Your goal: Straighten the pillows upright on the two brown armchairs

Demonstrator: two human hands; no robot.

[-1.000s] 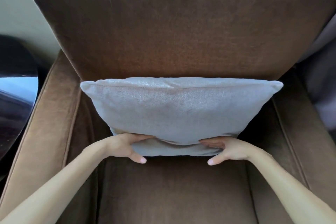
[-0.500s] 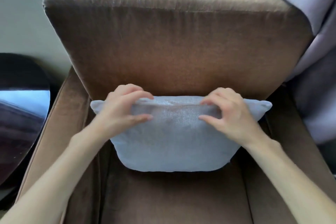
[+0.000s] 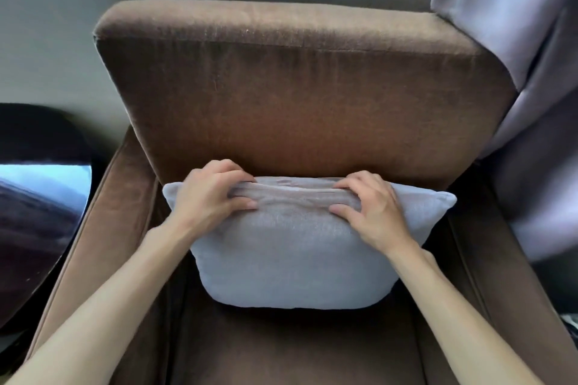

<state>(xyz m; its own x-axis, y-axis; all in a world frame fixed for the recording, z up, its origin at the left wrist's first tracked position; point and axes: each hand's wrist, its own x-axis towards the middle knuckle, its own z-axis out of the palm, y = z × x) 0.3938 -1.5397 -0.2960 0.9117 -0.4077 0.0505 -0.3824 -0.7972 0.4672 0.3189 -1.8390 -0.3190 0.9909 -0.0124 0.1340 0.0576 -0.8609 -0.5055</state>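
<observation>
1. Brown armchair (image 3: 281, 109) fills the view, lilac curtain (image 3: 516, 72) beside it.
2. Left hand (image 3: 209, 197) and right hand (image 3: 372, 209) pinch the top edge of the grey pillow (image 3: 294, 262), fingers curled closed over it.
3. Pillow hangs below both grips, upright against the backrest.

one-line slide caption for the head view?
Both hands, left hand and right hand, pinch the top edge of a grey pillow against a brown armchair backrest.

Brown armchair (image 3: 300, 97) carrying one pillow

A grey pillow (image 3: 291, 259) stands upright on the dark brown seat cushion (image 3: 281, 347), its back leaning against the chair's backrest (the pillow's top edge is bunched into folds), set about midway between the two padded armrests.
</observation>
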